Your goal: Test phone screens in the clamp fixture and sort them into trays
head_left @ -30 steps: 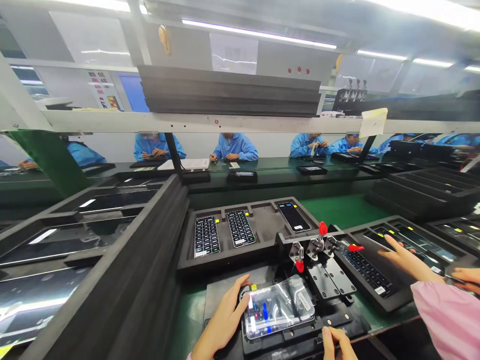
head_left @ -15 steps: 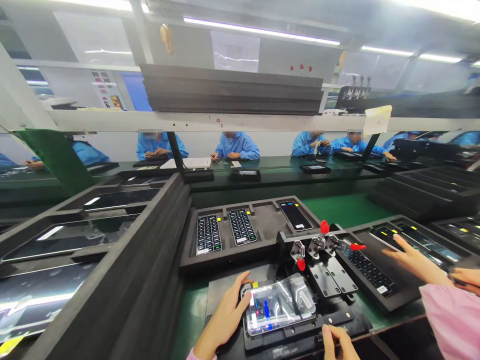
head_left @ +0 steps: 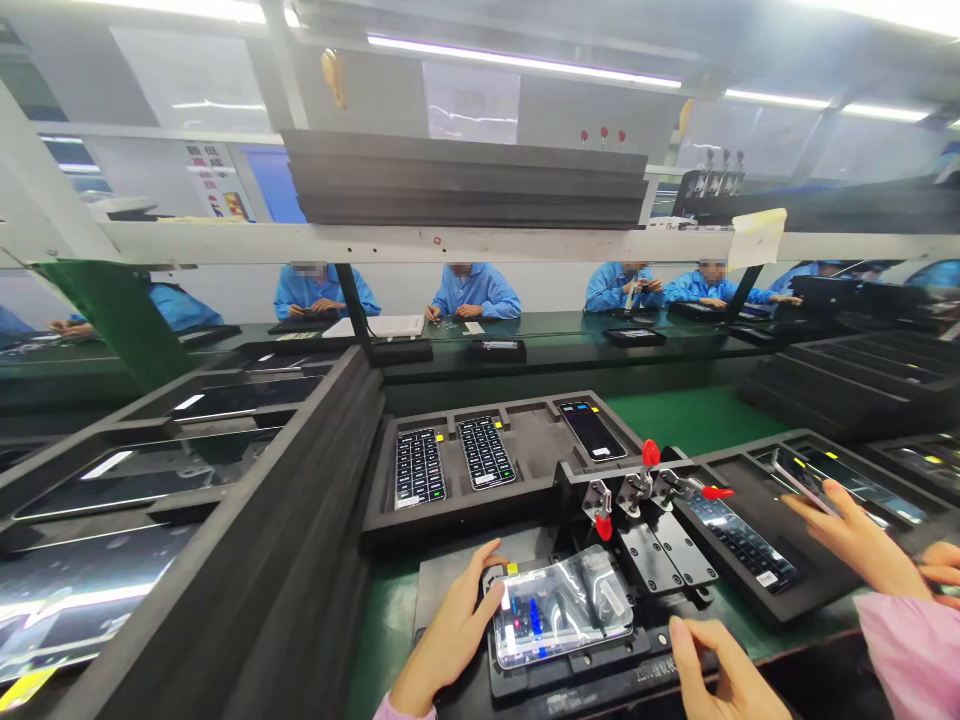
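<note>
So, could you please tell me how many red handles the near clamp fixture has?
3: left handle pointing down, middle handle upright, right handle pointing sideways; none appears hidden.

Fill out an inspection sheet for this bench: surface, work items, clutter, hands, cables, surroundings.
Surface: green tabletop, partly covered.
Work items: film-covered device on a black fixture; red-handled clamps behind it.
Clutter: stacked dark trays at the left; foam tray with three phone-like panels beyond the fixture.
Hands: left hand touches the device's left edge; right hand is by the fixture's right front, fingers curled, grip unclear.
Cables: nothing seen that is clearly one.
Surroundings: neighbour's pink-sleeved hand holding another device; blue-clad people at the opposite bench.
</note>
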Demonstrator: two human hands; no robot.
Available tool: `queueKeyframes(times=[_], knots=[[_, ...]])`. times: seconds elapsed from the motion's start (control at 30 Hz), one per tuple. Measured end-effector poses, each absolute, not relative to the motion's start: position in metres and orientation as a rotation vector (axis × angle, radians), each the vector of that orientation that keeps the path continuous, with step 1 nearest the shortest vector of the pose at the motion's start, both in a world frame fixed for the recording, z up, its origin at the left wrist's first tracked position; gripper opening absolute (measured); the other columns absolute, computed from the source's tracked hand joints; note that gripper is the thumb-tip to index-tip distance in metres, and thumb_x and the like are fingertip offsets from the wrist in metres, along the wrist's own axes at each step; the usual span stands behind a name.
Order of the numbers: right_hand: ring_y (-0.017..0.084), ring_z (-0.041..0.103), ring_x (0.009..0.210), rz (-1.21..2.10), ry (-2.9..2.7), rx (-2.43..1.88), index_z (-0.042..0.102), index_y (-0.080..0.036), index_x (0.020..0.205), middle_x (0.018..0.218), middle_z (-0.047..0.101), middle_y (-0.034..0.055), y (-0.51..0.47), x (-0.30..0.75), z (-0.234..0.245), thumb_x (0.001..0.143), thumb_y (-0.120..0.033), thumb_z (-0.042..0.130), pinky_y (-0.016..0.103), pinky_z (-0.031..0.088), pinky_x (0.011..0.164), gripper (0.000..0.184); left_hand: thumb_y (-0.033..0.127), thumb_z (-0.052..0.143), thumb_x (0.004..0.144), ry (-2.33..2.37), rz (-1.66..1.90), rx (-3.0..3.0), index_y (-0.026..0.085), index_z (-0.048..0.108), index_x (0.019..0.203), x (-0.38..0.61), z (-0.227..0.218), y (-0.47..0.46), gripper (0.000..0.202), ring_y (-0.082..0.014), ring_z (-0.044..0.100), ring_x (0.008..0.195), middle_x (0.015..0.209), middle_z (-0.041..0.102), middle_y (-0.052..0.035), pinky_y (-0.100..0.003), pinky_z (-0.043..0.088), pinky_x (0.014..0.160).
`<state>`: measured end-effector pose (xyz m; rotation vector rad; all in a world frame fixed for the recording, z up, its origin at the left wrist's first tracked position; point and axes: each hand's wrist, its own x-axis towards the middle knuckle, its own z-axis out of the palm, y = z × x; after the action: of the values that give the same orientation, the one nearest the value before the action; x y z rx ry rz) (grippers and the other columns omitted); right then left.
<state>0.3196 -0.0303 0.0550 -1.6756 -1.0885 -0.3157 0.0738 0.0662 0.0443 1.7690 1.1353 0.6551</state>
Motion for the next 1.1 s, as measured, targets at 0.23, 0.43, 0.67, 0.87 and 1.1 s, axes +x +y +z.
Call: queueKeyframes(times=[0.23,0.43,0.67,0.87,1.1], knots=[[0.017,0.055,0.06,-0.301,-1.305,-1.697,0.045,-0.026,0.089,0.075,0.057,0.0033,0.017,0.318,0.089,0.071,-0.048,0.061,0.031,0.047,0.056,0.032,0.045,0.037,0.089,1.138,0.654,1.77,0.029,0.027,0.134,0.072,0.047,0.063,0.049,-0.0192,0.042,0.118,0.127,0.05,-0.003,-0.034,0.028,0.102],[0.014,0.052,0.064,-0.257,-1.475,-1.722,0.04,-0.021,0.091,0.077,0.053,0.0023,0.044,0.315,0.084,0.078,-0.052,0.047,0.026,0.044,0.057,0.035,0.044,0.037,0.089,1.116,0.661,1.782,0.028,0.029,0.133,0.071,0.048,0.063,0.048,-0.0192,0.042,0.118,0.125,0.051,-0.0028,-0.034,0.028,0.102],[0.01,0.05,0.055,-0.141,-1.521,-1.742,0.035,-0.022,0.086,0.068,0.05,-0.0034,0.05,0.319,0.077,0.079,-0.048,0.047,0.022,0.042,0.054,0.03,0.043,0.038,0.088,1.113,0.671,1.785,0.028,0.03,0.133,0.071,0.05,0.063,0.048,-0.0201,0.043,0.117,0.125,0.051,-0.0035,-0.035,0.028,0.102],[0.01,0.052,0.047,-0.086,-1.575,-1.684,0.036,-0.021,0.085,0.063,0.051,-0.0034,0.055,0.315,0.077,0.084,-0.044,0.04,0.021,0.042,0.048,0.023,0.038,0.058,0.077,1.018,0.636,1.851,0.028,0.024,0.135,0.068,0.047,0.061,0.068,-0.0219,0.037,0.123,0.135,0.04,-0.0048,-0.037,0.027,0.105],[0.011,0.054,0.048,0.071,-1.519,-1.658,0.035,-0.021,0.091,0.065,0.055,-0.0026,0.051,0.312,0.087,0.083,-0.04,0.043,0.023,0.044,0.052,0.022,0.04,0.082,0.044,0.872,0.662,2.041,0.026,0.018,0.138,0.058,0.045,0.052,0.115,-0.0317,0.021,0.131,0.145,0.019,-0.0073,-0.043,0.018,0.109]])
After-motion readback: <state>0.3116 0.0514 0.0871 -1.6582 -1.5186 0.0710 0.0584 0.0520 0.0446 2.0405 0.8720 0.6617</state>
